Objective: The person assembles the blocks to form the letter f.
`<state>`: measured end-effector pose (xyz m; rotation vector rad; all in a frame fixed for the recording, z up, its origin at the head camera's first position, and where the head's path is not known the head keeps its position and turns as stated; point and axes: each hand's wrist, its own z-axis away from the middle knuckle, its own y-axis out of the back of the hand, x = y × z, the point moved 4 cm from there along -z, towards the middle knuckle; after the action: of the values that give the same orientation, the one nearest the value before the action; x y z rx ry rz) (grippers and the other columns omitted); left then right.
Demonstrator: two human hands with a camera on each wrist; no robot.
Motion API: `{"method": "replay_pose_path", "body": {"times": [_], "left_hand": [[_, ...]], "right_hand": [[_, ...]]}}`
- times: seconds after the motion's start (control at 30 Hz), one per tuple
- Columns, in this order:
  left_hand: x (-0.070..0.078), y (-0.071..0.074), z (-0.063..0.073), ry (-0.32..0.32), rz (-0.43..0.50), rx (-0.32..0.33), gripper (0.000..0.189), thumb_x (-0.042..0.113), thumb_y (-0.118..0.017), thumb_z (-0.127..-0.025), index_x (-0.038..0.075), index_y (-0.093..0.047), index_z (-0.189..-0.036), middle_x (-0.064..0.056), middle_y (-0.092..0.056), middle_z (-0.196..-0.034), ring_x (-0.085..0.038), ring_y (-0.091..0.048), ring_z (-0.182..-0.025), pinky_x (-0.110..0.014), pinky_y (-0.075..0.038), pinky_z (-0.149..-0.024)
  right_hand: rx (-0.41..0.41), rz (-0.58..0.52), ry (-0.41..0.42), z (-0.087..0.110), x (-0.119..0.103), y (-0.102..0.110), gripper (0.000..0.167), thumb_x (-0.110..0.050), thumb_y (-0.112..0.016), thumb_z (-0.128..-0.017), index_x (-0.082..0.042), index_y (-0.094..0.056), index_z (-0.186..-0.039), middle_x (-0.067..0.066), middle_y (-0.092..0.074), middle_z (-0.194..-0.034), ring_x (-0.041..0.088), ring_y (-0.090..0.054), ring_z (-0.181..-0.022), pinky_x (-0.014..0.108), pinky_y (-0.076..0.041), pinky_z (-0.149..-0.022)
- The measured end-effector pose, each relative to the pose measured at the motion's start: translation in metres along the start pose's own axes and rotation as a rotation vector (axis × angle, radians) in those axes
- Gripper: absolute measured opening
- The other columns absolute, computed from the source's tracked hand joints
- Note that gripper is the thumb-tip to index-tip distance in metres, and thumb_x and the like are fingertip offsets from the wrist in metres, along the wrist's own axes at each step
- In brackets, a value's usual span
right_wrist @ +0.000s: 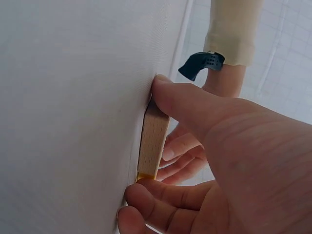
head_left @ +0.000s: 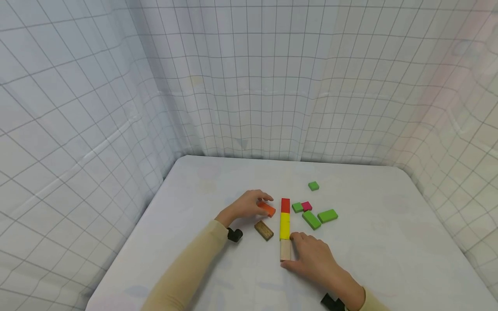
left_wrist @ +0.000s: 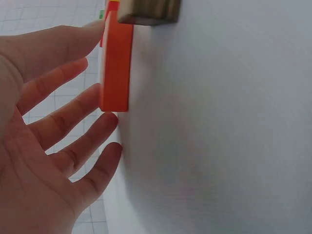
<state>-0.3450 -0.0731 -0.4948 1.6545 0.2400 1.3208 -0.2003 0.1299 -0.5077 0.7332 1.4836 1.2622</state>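
Observation:
In the head view, my left hand (head_left: 246,204) is around an orange block (head_left: 268,209) lying on the table, its fingers loosely spread. The left wrist view shows the thumb beside the upper part of that orange block (left_wrist: 117,73); firm contact is unclear. My right hand (head_left: 314,260) holds a plain wooden block (head_left: 285,251) by its ends, thumb at the near end, as the right wrist view also shows. That block lines up end to end with a yellow section (head_left: 285,225) and a red block (head_left: 285,205). A dark brown block (head_left: 264,230) lies left of the row.
Right of the row lie two longer green blocks (head_left: 311,220), a small green block (head_left: 297,207) touching a pink-red one (head_left: 307,206), and another small green block (head_left: 313,185) farther back. Grid-patterned white curtains (head_left: 241,86) surround the white table (head_left: 218,177).

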Motion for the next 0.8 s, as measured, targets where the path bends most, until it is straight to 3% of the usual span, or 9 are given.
{"method": "replay_pose_path", "body": {"times": [0.37,0.8], "left_hand": [[-0.0064,-0.0029,-0.0028,-0.04,-0.061,0.027,0.041,0.015,-0.083,-0.084,0.018,-0.073,-0.123,0.006,-0.061,-0.104,-0.014,-0.052,-0.093,-0.028,-0.047,-0.08],[-0.0071,-0.0042,-0.0069,-0.063,-0.121,0.033,0.033,0.016,-0.084,-0.084,0.014,-0.076,-0.116,0.006,-0.062,-0.101,-0.012,-0.053,-0.092,-0.027,-0.048,-0.082]], "right_hand": [[0.015,-0.005,0.004,0.0016,0.0027,-0.0033,0.082,-0.063,-0.083,-0.071,-0.008,-0.059,-0.127,0.0,-0.061,-0.098,0.015,-0.052,-0.079,0.04,-0.052,-0.071],[0.026,0.009,0.013,0.0016,0.0021,-0.0022,0.081,-0.064,-0.082,-0.072,-0.009,-0.059,-0.127,-0.001,-0.062,-0.1,0.015,-0.053,-0.08,0.039,-0.052,-0.072]]}}
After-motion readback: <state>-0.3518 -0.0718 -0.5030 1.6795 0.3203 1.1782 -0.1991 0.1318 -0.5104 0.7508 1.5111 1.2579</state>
